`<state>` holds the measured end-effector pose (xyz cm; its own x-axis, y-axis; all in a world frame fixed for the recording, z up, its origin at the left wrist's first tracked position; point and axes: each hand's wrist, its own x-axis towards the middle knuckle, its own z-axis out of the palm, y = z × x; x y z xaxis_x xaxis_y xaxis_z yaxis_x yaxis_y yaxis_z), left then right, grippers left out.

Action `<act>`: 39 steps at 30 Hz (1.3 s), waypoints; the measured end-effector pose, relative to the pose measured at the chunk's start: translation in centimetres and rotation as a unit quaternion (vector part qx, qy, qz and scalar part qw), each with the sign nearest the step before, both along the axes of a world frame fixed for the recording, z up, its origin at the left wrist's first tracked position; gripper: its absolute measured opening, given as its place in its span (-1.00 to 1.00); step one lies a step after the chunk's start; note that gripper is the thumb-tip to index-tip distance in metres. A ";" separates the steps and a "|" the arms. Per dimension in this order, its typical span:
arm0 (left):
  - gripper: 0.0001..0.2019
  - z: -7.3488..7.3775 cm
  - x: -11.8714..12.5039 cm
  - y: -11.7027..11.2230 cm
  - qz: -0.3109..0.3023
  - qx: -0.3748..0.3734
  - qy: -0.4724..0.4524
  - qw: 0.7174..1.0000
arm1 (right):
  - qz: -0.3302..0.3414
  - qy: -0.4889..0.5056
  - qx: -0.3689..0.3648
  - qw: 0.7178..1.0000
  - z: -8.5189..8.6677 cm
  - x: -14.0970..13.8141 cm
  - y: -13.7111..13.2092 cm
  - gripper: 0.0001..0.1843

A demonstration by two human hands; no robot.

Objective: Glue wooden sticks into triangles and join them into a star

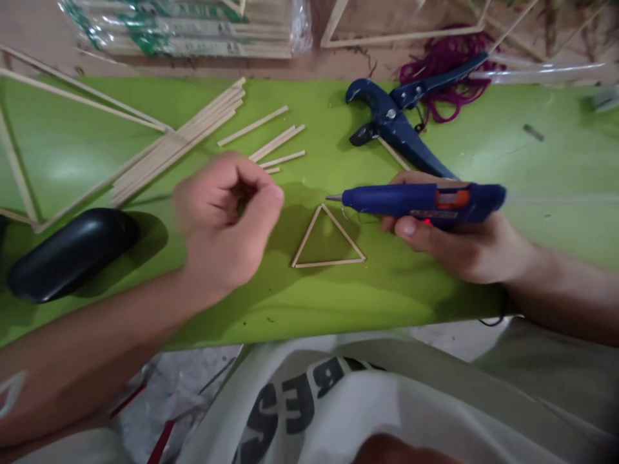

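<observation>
My right hand (449,241) grips a blue glue gun (420,198) with an orange trigger, its nozzle pointing left at the top corner of a small triangle of thin wooden sticks (327,238) lying on the green table (532,167). My left hand (227,222) hovers just left of the triangle, blurred, with the fingers curled in; nothing shows in them. Short cut sticks (271,138) lie just beyond my left hand.
A bundle of long sticks (178,138) lies at the upper left beside a large stick frame (72,96). Blue cutting pliers (394,119) lie behind the glue gun, with purple thread (449,64) behind them. A black case (70,251) sits at the left. Packaged sticks (188,26) lie at the back.
</observation>
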<state>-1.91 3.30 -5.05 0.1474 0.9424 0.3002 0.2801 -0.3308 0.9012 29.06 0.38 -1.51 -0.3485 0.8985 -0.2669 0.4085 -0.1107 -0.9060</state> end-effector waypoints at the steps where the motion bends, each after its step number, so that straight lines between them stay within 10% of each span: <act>1: -0.83 0.4 0.0 -0.3 -0.031 -0.008 0.044 0.999 | 0.013 -0.012 0.002 1.000 0.1 0.0 0.0 -0.59; 15: -0.69 1.0 -0.3 -0.4 -0.160 -0.005 0.354 0.922 | -0.025 -0.002 -0.003 1.000 -1.6 0.3 -0.5 -0.56; 39: -0.72 0.8 -0.1 -0.7 -0.159 0.024 0.375 0.913 | -0.035 -0.007 0.013 0.999 -2.3 0.3 -0.7 -0.50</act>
<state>-2.04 2.56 -4.21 0.5919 0.8050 0.0414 0.6959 -0.5362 0.4777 29.38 -0.28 -3.85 -0.2799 0.9273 -0.2486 0.4136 -0.1172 -0.9029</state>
